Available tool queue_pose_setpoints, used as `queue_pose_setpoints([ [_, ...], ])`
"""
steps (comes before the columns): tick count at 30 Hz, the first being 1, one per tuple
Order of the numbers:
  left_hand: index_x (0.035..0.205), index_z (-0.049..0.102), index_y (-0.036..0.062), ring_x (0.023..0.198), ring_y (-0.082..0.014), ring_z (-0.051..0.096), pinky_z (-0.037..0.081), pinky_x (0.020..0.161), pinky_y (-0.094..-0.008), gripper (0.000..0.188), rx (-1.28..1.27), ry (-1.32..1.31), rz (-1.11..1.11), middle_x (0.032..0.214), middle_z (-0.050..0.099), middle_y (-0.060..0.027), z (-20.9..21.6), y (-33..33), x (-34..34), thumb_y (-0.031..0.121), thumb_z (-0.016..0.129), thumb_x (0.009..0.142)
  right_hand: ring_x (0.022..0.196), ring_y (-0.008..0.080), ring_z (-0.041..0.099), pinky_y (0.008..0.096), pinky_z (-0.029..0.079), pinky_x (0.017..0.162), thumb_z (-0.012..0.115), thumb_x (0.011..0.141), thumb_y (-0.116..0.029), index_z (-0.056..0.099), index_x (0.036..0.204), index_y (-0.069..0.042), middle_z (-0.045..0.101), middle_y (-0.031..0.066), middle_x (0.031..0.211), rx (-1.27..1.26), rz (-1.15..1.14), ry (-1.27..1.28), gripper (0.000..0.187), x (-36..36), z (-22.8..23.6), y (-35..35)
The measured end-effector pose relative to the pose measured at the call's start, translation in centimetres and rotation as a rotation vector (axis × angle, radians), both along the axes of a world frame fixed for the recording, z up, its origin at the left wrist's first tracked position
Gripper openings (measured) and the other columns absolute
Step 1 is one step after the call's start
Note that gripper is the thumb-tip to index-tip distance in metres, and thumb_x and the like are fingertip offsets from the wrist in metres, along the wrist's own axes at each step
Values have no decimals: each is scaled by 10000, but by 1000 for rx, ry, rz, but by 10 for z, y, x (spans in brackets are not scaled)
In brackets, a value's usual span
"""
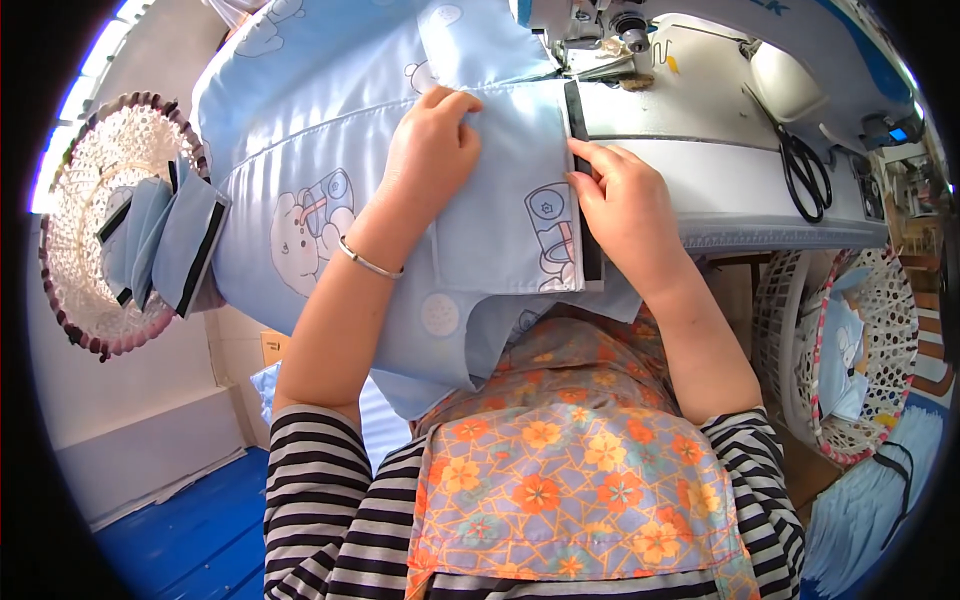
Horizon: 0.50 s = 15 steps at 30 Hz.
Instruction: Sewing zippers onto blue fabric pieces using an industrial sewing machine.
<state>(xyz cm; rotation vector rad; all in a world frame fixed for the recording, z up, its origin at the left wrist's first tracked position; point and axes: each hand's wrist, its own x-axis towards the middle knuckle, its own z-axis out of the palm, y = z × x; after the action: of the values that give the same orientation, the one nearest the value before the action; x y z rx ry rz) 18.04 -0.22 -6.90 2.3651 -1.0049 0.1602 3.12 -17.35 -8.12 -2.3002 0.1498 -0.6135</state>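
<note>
A large light-blue fabric piece printed with bears spreads over the sewing machine table and hangs toward my lap. A squarish panel lies on it, and a black strip runs along the panel's right edge. My left hand rests on the cloth left of the panel's top, its fingers curled down and closed on the fabric. At the right edge, my right hand pinches the cloth beside the black strip between thumb and forefinger. Just beyond the panel's top right corner is the sewing machine's needle area.
Black-handled scissors lie on the machine bed at right. A lace-lined basket at left holds blue pieces with black strips. Below the table at right, another basket holds blue cloth, near a tied bundle of light-blue strips.
</note>
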Motion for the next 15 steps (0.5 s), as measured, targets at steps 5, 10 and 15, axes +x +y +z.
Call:
queue_pose_setpoints([
  [5, 1039, 699, 69, 1075, -248, 613, 461, 950, -382, 263, 40, -512, -251, 1214, 645, -96, 6, -31, -19, 83, 576, 807, 789, 325, 667, 380, 532, 713, 676, 831, 6, 663, 1113, 23, 671, 199, 924, -44, -15, -25, 284, 3, -4, 1],
  [10, 1077, 685, 72, 1144, -235, 587, 453, 971, -399, 287, 19, -396, -479, 1249, 639, -46, -2, -42, -8, 109, 580, 812, 830, 338, 674, 389, 536, 741, 659, 837, 14, 653, 1106, 32, 672, 207, 948, -52, -15, -5, 269, 3, -4, 3],
  [15, 1058, 696, 90, 1136, -244, 592, 470, 944, -417, 265, 12, -412, -421, 1165, 664, -44, -11, -45, 1, 108, 587, 817, 789, 277, 665, 352, 531, 725, 649, 851, 9, 656, 1116, 18, 673, 178, 934, 43, 51, 35, 265, -1, -1, -5],
])
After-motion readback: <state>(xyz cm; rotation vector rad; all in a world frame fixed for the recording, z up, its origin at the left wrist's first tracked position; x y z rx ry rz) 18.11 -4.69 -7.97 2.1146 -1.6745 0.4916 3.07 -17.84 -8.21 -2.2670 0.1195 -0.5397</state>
